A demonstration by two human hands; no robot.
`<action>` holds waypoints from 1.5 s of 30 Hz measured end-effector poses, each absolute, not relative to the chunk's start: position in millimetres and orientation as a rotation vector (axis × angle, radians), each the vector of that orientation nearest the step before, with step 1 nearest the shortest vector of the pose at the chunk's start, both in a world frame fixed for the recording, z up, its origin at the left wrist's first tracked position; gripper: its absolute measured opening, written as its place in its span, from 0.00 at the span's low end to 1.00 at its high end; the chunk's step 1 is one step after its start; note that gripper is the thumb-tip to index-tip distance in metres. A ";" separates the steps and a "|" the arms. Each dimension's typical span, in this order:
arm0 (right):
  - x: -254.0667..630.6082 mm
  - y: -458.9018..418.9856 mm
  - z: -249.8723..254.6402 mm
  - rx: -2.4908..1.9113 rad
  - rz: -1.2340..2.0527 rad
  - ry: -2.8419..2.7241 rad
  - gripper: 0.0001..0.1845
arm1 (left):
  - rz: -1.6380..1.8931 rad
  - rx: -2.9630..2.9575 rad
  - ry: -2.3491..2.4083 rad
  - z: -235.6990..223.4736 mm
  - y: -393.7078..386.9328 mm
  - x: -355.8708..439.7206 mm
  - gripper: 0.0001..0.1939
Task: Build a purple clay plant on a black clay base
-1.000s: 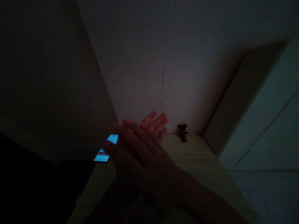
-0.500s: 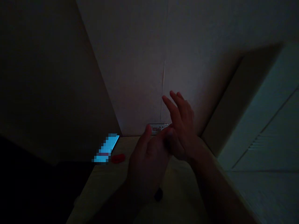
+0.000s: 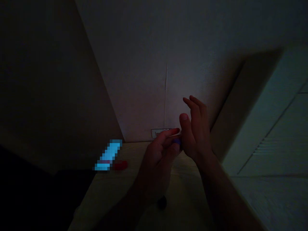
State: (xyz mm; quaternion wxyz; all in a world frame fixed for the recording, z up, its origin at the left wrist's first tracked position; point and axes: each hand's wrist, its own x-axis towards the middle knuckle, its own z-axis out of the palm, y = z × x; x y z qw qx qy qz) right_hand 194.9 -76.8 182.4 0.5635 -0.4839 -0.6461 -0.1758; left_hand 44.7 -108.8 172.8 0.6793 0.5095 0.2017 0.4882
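In dim light my left hand (image 3: 156, 157) is closed in a pinch, thumb below and fingers above. Between its fingertips shows a small blue-purple thing (image 3: 176, 141), mostly covered, so its kind is unclear. My right hand (image 3: 197, 131) stands right beside those fingertips with its thumb raised and fingers stretched upward. Its palm side is close to the blue-purple thing; whether they touch I cannot tell. Below the left wrist a small dark round object (image 3: 162, 202) lies on the wooden tabletop (image 3: 108, 195).
A glowing screen (image 3: 108, 155), pixelated, lies at the table's left edge, with a small red object (image 3: 120, 165) beside it. A socket plate (image 3: 156, 133) sits low on the wall (image 3: 139, 80) behind the hands. A pale panel (image 3: 267, 128) stands on the right.
My left hand has turned, so its fingertips and the blue-purple thing now show. My right hand has shifted slightly right, its thumb now raised. The view has moved a little.
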 end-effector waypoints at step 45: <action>150.2 -98.4 183.3 -0.721 0.210 -1.513 0.20 | 1.199 0.777 0.432 179.7 -92.1 40.8 0.14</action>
